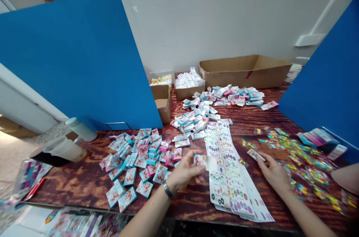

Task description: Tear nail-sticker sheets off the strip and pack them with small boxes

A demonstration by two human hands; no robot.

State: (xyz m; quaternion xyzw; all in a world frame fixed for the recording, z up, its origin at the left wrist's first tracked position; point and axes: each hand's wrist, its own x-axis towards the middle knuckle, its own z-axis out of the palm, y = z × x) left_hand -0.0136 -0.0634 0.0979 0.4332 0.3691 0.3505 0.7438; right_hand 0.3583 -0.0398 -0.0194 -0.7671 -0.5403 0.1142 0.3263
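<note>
Left hand pinches a small printed packet; right hand, loosely curved, grasps a slim card.

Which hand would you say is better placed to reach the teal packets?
Probably the left hand, holding a packet, beside the teal packets; the right hand lies beyond the printed sheets.
</note>
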